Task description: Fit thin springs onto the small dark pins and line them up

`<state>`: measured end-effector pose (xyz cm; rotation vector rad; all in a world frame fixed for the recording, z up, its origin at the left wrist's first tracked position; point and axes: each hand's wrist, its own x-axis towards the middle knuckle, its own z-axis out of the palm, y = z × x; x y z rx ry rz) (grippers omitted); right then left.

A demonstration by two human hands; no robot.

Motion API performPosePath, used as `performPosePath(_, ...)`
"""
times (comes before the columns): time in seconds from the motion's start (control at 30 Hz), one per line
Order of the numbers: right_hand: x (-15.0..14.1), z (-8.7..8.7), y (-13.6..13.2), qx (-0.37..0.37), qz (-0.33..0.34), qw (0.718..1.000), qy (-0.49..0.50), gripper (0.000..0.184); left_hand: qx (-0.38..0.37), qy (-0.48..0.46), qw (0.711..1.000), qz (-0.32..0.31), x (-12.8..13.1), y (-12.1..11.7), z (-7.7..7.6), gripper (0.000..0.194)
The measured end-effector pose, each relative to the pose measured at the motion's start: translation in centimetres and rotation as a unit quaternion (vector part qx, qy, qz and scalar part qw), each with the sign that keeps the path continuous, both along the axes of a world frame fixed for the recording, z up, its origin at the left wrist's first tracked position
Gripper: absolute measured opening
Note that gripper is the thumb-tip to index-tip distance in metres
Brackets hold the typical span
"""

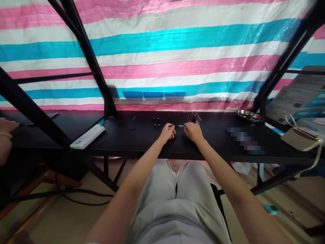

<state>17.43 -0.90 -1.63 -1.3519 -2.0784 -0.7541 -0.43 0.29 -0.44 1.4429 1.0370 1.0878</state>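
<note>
Thin pen-like stick, dark with pale section, held roughly level between both hands' fingers, above table.

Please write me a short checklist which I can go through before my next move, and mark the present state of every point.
1. Left hand and right hand both on the slim rod: ok, one at each end.
2. Rod ends properly fitted: cannot tell, fingers cover them.
3. Two small dark cylinders upright: ok.
4. Tabletop free of loose bits: not ok, small white bits lie on it.
5. Metal dish away from both arms: ok, far right.
6. Other person's hand away from yours: ok, far left.
</note>
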Motion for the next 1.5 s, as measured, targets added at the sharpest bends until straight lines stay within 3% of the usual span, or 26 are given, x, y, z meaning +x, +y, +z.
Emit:
performPosePath(0.17,0.1,-0.2,0.1,-0.003,-0.025,0.999,0.022,0.02,0.006,0.008,1.0,0.024,0.0,-0.1,0.0,0.007)
performPosePath(0.33,-0.7,0.3,-0.4,-0.044,0.085,0.995,-0.031,0.025,0.054,0.046,0.997,-0.009,-0.1,0.0,-0.6,0.01)
performPosePath(0.43,-1.1,0.4,-0.6,-0.072,0.11,0.99,-0.05,0.025,0.074,0.061,0.995,-0.033,-0.1,0.0,-0.7,0.01)
performPosePath(1.07,-0.9,0.1,-0.2,-0.135,0.119,0.983,-0.042,0.019,0.089,0.078,0.991,-0.066,-0.1,0.1,-0.8,0.017)
performPosePath(1.2,-0.5,0.1,0.0,-0.135,0.115,0.984,0.012,0.018,0.088,0.093,0.99,-0.052,-0.1,-0.1,-0.5,0.022)
performPosePath(1.3,0.4,0.1,0.1,-0.132,0.088,0.981,0.115,0.017,0.089,0.109,0.989,-0.046,-0.1,-0.3,-0.4,0.017)
performPosePath(1.5,3.5,0.0,0.3,-0.182,0.029,0.938,0.294,0.016,0.087,0.12,0.988,-0.044,-0.1,-0.4,-0.5,0.01)
